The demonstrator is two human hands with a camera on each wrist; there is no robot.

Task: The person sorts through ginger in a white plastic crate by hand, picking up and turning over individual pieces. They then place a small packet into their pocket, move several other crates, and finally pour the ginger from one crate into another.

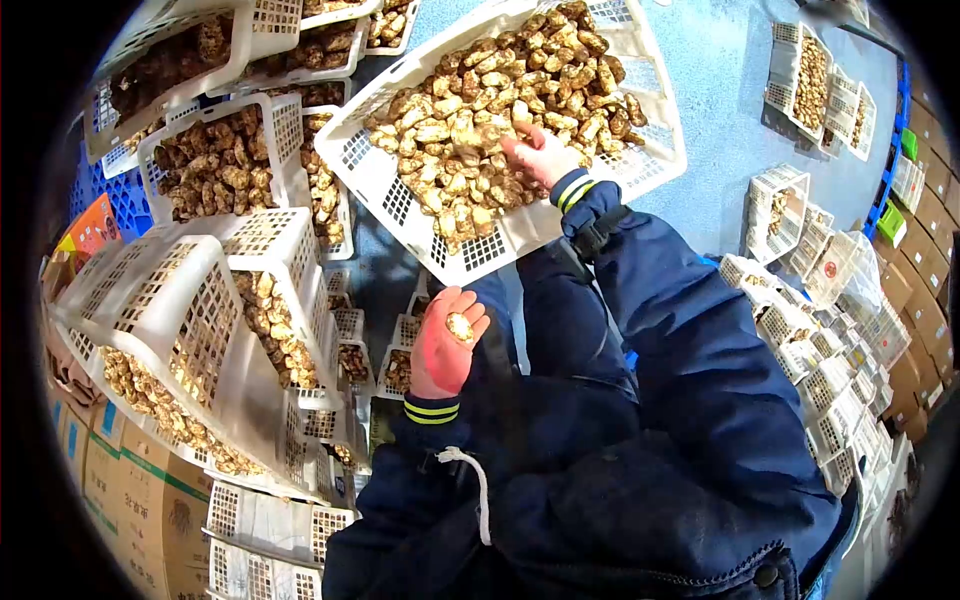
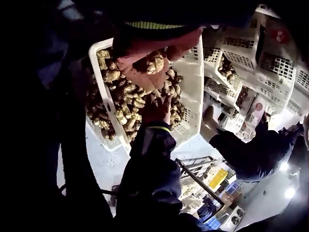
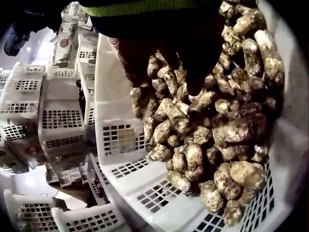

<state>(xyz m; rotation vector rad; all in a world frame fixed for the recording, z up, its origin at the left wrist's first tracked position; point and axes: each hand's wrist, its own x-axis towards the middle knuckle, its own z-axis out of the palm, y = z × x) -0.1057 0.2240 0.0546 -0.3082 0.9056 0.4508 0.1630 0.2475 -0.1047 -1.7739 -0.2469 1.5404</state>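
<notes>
The fingers (image 1: 480, 318) of your left hand (image 1: 443, 352) are curling loosely around one mushroom (image 1: 459, 327), cradling it palm-up. The fingers (image 3: 145, 72) of your right hand (image 1: 540, 158) are digging into the mushroom heap (image 1: 470, 100); whether they are pinching one cannot be told. The heap is filling the white basket (image 1: 470, 255), just beyond your left fingertips. Other baskets (image 1: 185, 290) are standing stacked left of both hands.

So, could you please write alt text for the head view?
A person in a blue jacket holds one mushroom in the left hand while the right hand reaches into a white basket heaped with mushrooms. More filled baskets stand around.
</notes>
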